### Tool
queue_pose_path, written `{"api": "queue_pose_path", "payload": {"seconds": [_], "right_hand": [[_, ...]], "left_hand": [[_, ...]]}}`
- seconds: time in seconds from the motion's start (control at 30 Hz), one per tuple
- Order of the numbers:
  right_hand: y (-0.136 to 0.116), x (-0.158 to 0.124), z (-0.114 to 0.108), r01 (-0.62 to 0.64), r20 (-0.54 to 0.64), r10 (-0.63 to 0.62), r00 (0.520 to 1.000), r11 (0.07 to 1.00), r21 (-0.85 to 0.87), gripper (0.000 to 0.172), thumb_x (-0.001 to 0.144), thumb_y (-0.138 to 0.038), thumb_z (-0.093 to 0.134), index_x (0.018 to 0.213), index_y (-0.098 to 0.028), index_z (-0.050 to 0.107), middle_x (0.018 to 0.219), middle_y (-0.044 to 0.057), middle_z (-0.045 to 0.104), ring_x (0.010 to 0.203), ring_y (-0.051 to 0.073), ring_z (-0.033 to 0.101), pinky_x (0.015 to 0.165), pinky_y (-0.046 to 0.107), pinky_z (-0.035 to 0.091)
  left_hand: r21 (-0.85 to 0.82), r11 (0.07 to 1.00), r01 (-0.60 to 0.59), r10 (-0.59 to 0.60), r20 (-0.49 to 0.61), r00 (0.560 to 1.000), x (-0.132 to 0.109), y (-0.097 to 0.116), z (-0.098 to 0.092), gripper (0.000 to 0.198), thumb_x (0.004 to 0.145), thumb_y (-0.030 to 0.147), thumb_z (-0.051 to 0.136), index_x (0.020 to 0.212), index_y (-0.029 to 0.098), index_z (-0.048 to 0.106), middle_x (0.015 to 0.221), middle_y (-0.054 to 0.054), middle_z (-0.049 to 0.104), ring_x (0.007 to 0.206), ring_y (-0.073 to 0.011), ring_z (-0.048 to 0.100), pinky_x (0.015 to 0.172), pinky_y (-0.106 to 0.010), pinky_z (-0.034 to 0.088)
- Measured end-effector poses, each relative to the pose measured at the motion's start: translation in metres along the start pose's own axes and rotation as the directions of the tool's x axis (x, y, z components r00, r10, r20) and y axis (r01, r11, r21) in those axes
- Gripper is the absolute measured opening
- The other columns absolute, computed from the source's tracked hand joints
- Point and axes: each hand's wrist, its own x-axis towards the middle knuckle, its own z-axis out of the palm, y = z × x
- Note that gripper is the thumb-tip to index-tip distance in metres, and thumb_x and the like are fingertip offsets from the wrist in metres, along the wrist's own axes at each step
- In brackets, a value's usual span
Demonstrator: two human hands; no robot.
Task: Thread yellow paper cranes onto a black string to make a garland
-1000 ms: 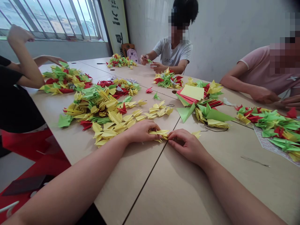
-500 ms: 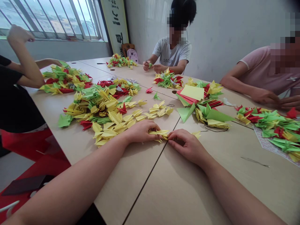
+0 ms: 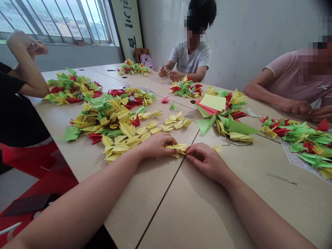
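My left hand (image 3: 157,145) rests on the wooden table (image 3: 197,207) with its fingers curled over a folded yellow paper crane (image 3: 177,148). My right hand (image 3: 207,162) lies just right of it, fingertips pinched at the crane's right tip. Both hands meet over the seam between two table tops. A spread of yellow, green and red folded paper cranes (image 3: 114,119) lies just behind my left hand.
A stack of flat coloured paper sheets (image 3: 213,102) with more folded pieces sits behind my right hand. Green and red cranes (image 3: 306,138) lie at right. Three other people sit around the table: one at left, one at the far side, one at right.
My hands have stayed where they were. The person at left raised the other hand from the table up to the lifted one. The far person's hands shifted slightly.
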Motion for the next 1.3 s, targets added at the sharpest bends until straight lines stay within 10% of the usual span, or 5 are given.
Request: {"api": "queue_pose_path", "payload": {"seconds": [1.3], "right_hand": [[0.0024,-0.0001,0.0004,-0.009,0.010,0.009,1.000,1.000,-0.004,0.007,0.078,-0.022,0.053,0.080,-0.021,0.059,0.089,0.004,0.063,0.086,0.018,0.056,0.077,0.033,0.045]], "left_hand": [[-0.006,1.000,0.004,-0.004,-0.006,1.000,0.0005,-0.0015,0.0016,0.033,0.075,0.047,0.053,0.094,0.021,0.061,0.094,-0.002,0.059,0.088,-0.0141,0.053,0.077,-0.024,0.039]]}}
